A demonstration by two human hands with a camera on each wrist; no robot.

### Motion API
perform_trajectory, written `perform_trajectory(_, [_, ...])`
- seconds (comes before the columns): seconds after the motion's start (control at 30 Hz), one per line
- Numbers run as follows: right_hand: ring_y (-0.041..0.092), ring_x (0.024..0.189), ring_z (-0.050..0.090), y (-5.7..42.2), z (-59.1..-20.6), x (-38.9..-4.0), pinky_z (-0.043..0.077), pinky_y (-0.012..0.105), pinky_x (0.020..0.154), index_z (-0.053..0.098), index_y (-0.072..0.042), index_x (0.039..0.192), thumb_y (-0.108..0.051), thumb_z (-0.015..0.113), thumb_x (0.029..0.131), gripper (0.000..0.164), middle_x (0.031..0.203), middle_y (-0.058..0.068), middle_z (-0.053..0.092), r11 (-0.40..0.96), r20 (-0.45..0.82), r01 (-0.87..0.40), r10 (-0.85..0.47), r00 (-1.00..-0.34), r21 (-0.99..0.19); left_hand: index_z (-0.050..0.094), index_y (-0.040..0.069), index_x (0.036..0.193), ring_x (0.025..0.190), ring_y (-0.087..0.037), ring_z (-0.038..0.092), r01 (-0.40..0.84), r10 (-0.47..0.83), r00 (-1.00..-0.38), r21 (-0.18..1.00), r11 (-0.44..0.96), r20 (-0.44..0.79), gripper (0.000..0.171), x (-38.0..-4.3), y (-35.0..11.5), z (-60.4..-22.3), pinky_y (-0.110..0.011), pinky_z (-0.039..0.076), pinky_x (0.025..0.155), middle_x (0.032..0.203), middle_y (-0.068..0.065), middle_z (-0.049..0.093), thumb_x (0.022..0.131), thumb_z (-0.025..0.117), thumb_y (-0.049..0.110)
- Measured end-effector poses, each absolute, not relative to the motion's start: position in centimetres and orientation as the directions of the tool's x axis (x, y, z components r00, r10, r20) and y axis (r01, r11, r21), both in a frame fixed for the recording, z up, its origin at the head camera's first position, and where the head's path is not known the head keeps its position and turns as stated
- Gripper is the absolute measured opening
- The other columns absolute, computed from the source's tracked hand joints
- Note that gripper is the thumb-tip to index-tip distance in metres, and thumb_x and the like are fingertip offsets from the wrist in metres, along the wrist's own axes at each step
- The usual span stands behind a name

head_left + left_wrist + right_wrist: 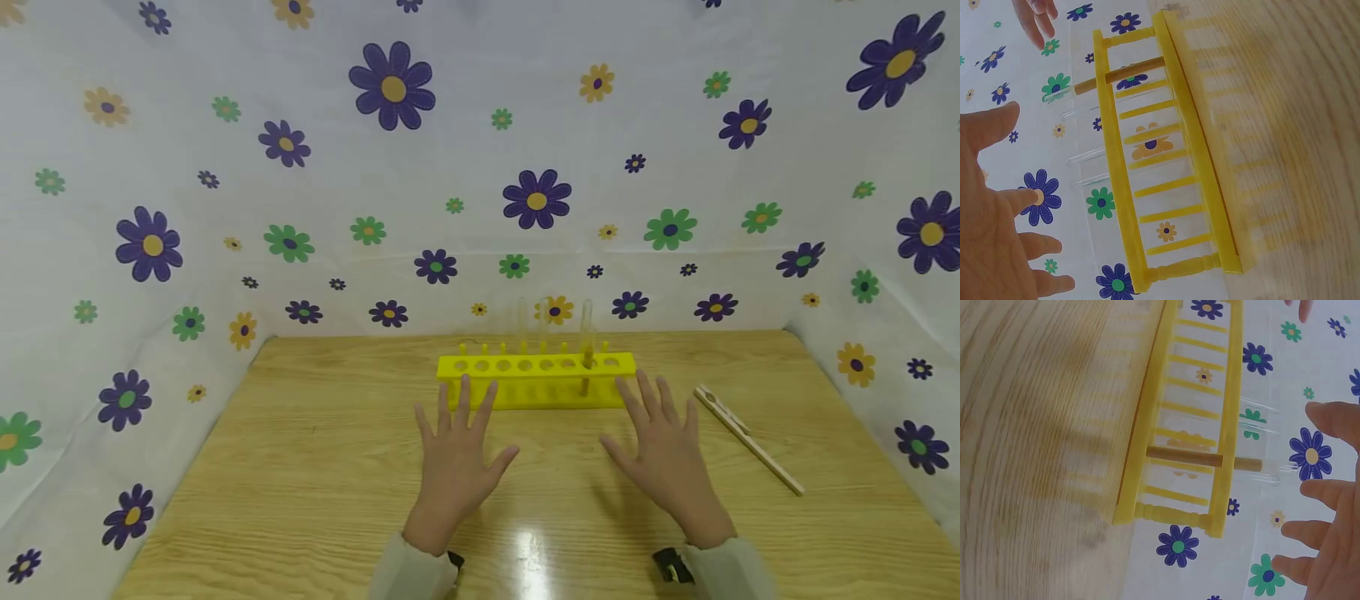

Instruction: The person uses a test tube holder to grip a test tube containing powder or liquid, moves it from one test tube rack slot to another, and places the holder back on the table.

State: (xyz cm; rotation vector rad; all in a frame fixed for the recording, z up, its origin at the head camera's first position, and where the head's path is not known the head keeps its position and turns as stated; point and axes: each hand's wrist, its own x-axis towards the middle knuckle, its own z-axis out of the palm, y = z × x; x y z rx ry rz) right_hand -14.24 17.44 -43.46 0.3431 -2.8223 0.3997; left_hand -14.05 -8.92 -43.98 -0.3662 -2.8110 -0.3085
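A yellow test tube rack (536, 393) stands toward the back of the table with a row of round holes along its top. One test tube (587, 333) near its right end holds brown liquid. Clear glass test tubes (1087, 156) stick up from the rack's holes beside it. My left hand (453, 462), fingers spread, is over the table in front of the rack's left part. Before the rack's right end is my right hand (663, 458), also with its fingers spread. Both palms hold nothing. A wooden test tube holder (750, 440) lies slantwise to the right of my right hand.
The wooden tabletop (315, 467) carries the rack and the holder. A white flowered cloth (322, 192) hangs behind the table and along both sides. Dark bands (672, 565) show at the wrists below light sleeves.
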Motion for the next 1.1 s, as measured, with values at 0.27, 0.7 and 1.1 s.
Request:
perform_trajectory(0.27, [0.045, 0.137, 0.026, 18.6, -43.7, -14.8, 0.018, 0.073, 0.101, 0.031, -0.01, 0.147, -0.035, 0.061, 0.089, 0.07, 0.152, 0.021, 0.026, 0.947, 0.291, -0.254, -0.19, -0.938, -0.2, 0.021, 0.026, 0.151, 0.143, -0.045, 0.013, 0.294, 0.236, -0.924, 0.166, 0.941, 0.3, 0.078, -13.9, -9.1, -43.7, -0.071, 0.013, 0.106, 0.156, -0.017, 0.019, 0.087, 0.054, 0.056])
perform_trajectory(0.7, [0.048, 0.136, 0.025, 21.1, -43.8, -15.1, 0.016, 0.073, 0.101, 0.025, -0.01, 0.149, -0.032, 0.059, 0.091, 0.071, 0.152, 0.024, 0.025, 0.954, 0.246, -0.212, -0.158, -0.956, -0.212, 0.019, 0.027, 0.151, 0.143, -0.043, 0.017, 0.265, 0.209, -0.928, 0.15, 0.953, 0.309, 0.076, -13.8, -9.9, -43.4, -0.069, 0.014, 0.107, 0.157, -0.015, 0.017, 0.089, 0.052, 0.055])
perform_trajectory(1.1, [0.05, 0.133, 0.024, 23.5, -44.0, -15.6, 0.014, 0.075, 0.098, 0.025, -0.006, 0.148, -0.029, 0.058, 0.092, 0.068, 0.149, 0.028, 0.025, 0.947, 0.212, -0.169, -0.111, -0.971, -0.275, 0.023, 0.026, 0.151, 0.141, -0.043, 0.021, 0.266, 0.206, -0.914, 0.132, 0.955, 0.35, 0.076, -13.9, -10.0, -43.9, -0.069, 0.015, 0.107, 0.156, -0.015, 0.022, 0.088, 0.057, 0.05])
